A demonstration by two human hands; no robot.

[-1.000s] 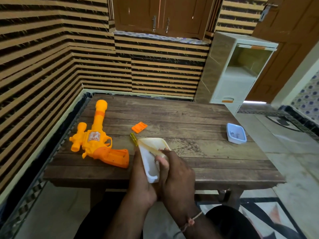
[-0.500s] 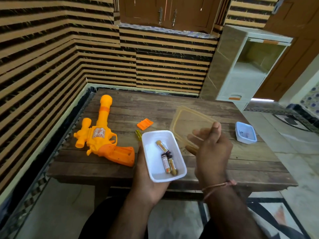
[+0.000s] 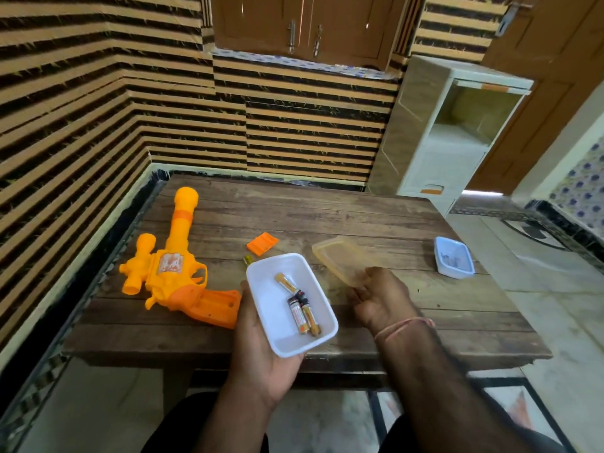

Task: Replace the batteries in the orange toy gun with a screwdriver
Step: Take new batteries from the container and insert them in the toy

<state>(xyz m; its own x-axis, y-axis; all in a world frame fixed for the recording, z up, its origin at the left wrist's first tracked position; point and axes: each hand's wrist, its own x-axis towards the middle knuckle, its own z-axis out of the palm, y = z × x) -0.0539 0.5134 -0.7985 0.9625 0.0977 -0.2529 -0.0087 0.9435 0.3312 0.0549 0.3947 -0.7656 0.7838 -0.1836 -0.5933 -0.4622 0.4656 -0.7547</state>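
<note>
A white tray [image 3: 281,335] of batteries [image 3: 302,313] is gripped by the left hand [image 3: 261,358], while a translucent lid [image 3: 338,258] is pinched in the right hand [image 3: 380,297]. The orange toy gun [image 3: 173,266] is laid on the wooden table [image 3: 376,217], at left.

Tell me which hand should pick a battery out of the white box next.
Right. The left hand is holding the white box with the batteries. The right hand only holds the lid low over the table, so it can probably free up first.
</note>
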